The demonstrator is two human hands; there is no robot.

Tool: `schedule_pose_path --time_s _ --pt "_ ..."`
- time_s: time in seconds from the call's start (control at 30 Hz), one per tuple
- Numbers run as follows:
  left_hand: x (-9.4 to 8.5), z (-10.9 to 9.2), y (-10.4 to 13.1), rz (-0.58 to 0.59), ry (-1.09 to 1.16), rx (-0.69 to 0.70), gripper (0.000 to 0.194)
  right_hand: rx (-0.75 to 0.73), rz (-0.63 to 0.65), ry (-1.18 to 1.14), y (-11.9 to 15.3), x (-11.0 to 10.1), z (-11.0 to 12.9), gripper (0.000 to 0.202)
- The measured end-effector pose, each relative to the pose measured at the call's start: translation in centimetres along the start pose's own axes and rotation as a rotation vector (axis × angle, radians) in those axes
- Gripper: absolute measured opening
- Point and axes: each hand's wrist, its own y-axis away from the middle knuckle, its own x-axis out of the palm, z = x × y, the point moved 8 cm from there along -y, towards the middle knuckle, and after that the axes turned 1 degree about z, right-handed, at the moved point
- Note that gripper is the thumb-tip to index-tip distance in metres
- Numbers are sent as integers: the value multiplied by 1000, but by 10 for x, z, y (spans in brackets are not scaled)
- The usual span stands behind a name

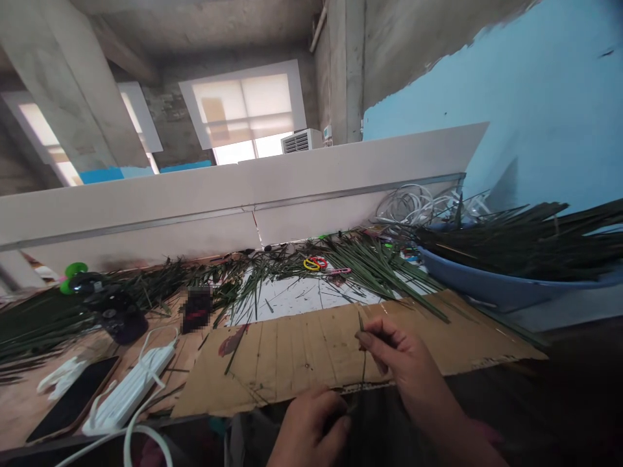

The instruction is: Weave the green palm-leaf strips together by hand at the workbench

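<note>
My right hand (396,350) is raised above the right part of a brown cardboard sheet (302,357). Its thumb and fingers pinch a thin green leaf strip (361,321), which sticks up above the fingertips and seems to continue below them. Lower and to the left, my left hand (314,425) is at the front edge of the cardboard, fingers curled; what it holds, if anything, is hidden. Behind the cardboard, long green leaves (374,263) lie over a white sheet (287,298), beside scissors with red and yellow handles (315,263).
At the right, a blue basin (487,279) holds many long leaves near coiled white cable (406,204). On the left are a white power strip (131,389), a phone (75,399), a dark bottle (114,314) and more leaves. A white partition (195,201) runs behind.
</note>
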Motion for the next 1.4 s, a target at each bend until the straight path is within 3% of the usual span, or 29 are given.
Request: schedule_pose_path --time_s 0.2,0.37,0.5,0.6,0.73,0.87,1.03,1.2,1.4 --pt "1 8 -1 -12 -9 -42 16 -81 -46 -151 -8 -4 8 26" --pt "1 23 -6 -97 278 -58 37 -77 -56 -223 -11 -2 7 27" --pt "-4 30 -14 -160 480 -75 27 -83 -128 -321 -17 -8 10 29" --pt "-24 31 -26 -255 633 -122 33 -101 -90 -265 -26 -7 15 31" --pt "-71 26 -42 -515 831 -133 48 -232 -62 22 -29 0 25 51" --pt "-93 18 -56 -623 1022 -128 54 -362 -52 336 -18 20 31 22" --pt "-90 10 -72 -612 1139 -56 54 -397 148 463 -13 62 24 15" --pt "-77 24 -77 -673 1104 -117 58 -307 159 502 -23 76 1 15" --pt "-67 33 -70 -643 1094 -127 59 -92 247 129 -29 79 -35 13"
